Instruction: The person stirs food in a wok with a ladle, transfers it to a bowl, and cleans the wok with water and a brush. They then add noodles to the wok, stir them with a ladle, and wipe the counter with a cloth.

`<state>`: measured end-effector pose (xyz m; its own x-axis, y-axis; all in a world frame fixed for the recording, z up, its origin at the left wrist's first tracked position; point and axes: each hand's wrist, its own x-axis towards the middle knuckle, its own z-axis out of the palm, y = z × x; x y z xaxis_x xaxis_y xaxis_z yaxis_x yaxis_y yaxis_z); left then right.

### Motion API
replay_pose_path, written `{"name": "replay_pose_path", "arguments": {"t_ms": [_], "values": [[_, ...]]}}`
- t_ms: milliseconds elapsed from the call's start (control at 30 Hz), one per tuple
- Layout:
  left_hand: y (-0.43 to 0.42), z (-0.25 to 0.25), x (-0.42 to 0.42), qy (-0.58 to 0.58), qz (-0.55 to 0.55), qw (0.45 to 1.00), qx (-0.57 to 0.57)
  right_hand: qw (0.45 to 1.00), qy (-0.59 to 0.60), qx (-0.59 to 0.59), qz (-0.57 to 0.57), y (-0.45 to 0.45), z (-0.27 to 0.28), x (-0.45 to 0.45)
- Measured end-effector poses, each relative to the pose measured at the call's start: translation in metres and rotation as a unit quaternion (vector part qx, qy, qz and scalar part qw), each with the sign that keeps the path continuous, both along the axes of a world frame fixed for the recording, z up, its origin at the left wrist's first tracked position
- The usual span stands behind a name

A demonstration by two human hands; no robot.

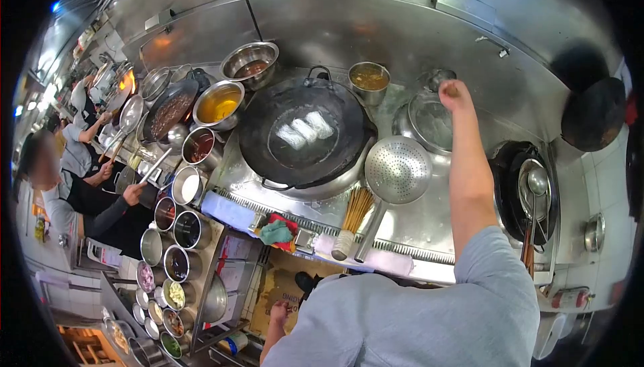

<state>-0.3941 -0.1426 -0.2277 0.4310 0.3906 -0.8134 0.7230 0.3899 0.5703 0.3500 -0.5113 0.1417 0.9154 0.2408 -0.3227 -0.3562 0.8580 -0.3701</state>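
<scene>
My right hand (456, 95) is closed at the end of my outstretched arm, around what looks like a ladle's handle. A round steel bowl shape, likely the ladle's head (439, 78), shows just behind the fist, above a steel pot of clear liquid (431, 122). Low beside my body, my left hand (280, 312) has its fingers curled, and I see nothing in it. In the middle, a large black wok (258, 132) contains clear liquid and three white, shiny rectangular pieces (305, 130). A perforated steel strainer (398, 170) lies right of the wok, beside a bamboo brush (354, 218).
Steel bowls of amber liquid (220, 105) and brown sauce (250, 60) stand left of the wok. A steel pot (369, 78) sits behind it. Several ingredient tins (176, 263) line the left. A co-worker (80, 199) holds a ladle there. Another wok (516, 192) is at right.
</scene>
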Motion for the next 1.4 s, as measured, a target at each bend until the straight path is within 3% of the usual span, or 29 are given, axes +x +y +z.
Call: {"name": "replay_pose_path", "arguments": {"t_ms": [33,67,100,133,167,200,233,267,300,333,367,400,433,467,533,600,667,767,833,867,933,1000,1133,1200,1267,1300,1333,1400], "values": [[0.010,-0.023,-0.005,-0.048,0.114,0.986,-0.116,0.994,-0.057,-0.088,0.003,0.000,-0.001,-0.020],[0.013,-0.012,0.001,-0.052,0.117,0.985,-0.118,0.957,-0.134,-0.252,0.054,-0.014,-0.020,-0.022],[0.018,0.003,0.005,-0.028,0.093,0.994,-0.058,0.884,-0.208,-0.407,0.101,-0.031,-0.045,-0.021],[0.021,0.019,0.013,-0.004,0.070,0.998,0.002,0.843,-0.183,-0.496,0.101,-0.035,-0.062,-0.040],[0.023,0.019,0.016,-0.019,0.087,0.996,0.017,0.760,-0.073,-0.639,0.094,-0.030,-0.062,-0.065],[0.029,0.018,0.018,-0.024,0.089,0.996,0.016,0.649,-0.062,-0.756,0.051,-0.025,-0.070,-0.093],[0.035,0.025,0.021,-0.005,0.082,0.996,0.021,0.585,-0.060,-0.809,-0.013,-0.056,-0.152,-0.067],[0.042,0.027,0.022,0.016,0.073,0.997,0.025,0.499,-0.069,-0.864,-0.019,-0.036,-0.127,-0.116],[0.047,0.027,0.021,0.015,0.074,0.997,0.024,0.635,0.000,-0.773,0.001,-0.057,-0.180,-0.096],[0.052,0.026,0.019,-0.021,0.120,0.992,-0.015,0.633,0.000,-0.774,0.000,-0.058,-0.177,-0.104],[0.056,0.025,0.016,-0.055,0.164,0.983,-0.055,0.873,0.020,-0.477,0.097,-0.063,-0.165,-0.118],[0.059,0.024,0.013,-0.054,0.162,0.984,-0.057,0.978,0.036,-0.106,0.178,-0.067,-0.150,-0.130],[0.062,0.023,0.012,-0.062,0.164,0.982,-0.068,0.997,0.037,-0.042,0.054,-0.042,-0.115,-0.149],[0.063,0.023,0.012,-0.071,0.165,0.981,-0.078,0.997,0.037,-0.045,0.051,-0.035,-0.096,-0.150],[0.064,0.033,0.011,-0.059,0.163,0.982,-0.069,0.980,0.080,0.179,-0.019,-0.023,-0.063,-0.145],[0.065,0.029,0.012,-0.056,0.163,0.983,-0.061,0.983,0.086,0.155,-0.045,0.000,-0.018,-0.144],[0.063,0.013,0.003,-0.057,0.182,0.980,-0.055,0.972,0.095,0.208,-0.054,0.002,0.006,-0.124],[0.055,0.007,-0.006,-0.015,0.134,0.989,-0.067,0.980,0.010,0.193,-0.045,-0.018,0.039,-0.095],[0.043,0.011,-0.011,0.005,0.070,0.997,-0.038,0.995,-0.062,0.050,-0.060,-0.019,0.021,-0.078],[0.039,0.010,-0.015,0.007,0.065,0.997,-0.036,0.987,-0.098,-0.105,-0.076,-0.017,-0.006,-0.068],[0.038,-0.003,-0.013,0.018,0.095,0.995,-0.037,0.914,-0.094,-0.384,-0.093,-0.008,-0.062,-0.067],[0.042,-0.002,-0.003,0.019,0.119,0.992,-0.035,0.822,-0.044,-0.562,-0.084,-0.002,-0.095,-0.089],[0.031,0.021,-0.005,-0.005,0.156,0.987,-0.033,0.750,-0.006,-0.661,0.000,-0.024,-0.116,-0.140],[0.030,0.016,-0.003,-0.039,0.114,0.993,-0.006,0.725,0.016,-0.688,0.029,-0.026,-0.118,-0.150],[0.029,0.022,0.003,-0.046,0.149,0.988,-0.023,0.922,-0.030,-0.380,0.065,-0.041,-0.118,-0.143],[0.031,0.026,0.003,-0.022,0.146,0.989,-0.015,0.991,0.044,-0.126,-0.005,-0.047,-0.117,-0.140],[0.030,0.039,0.006,0.002,0.143,0.990,-0.006,0.995,0.035,0.088,0.033,-0.041,-0.087,-0.157],[0.033,0.023,0.004,-0.010,0.149,0.989,-0.004,0.994,0.003,0.093,-0.058,-0.041,-0.080,-0.150]]}}
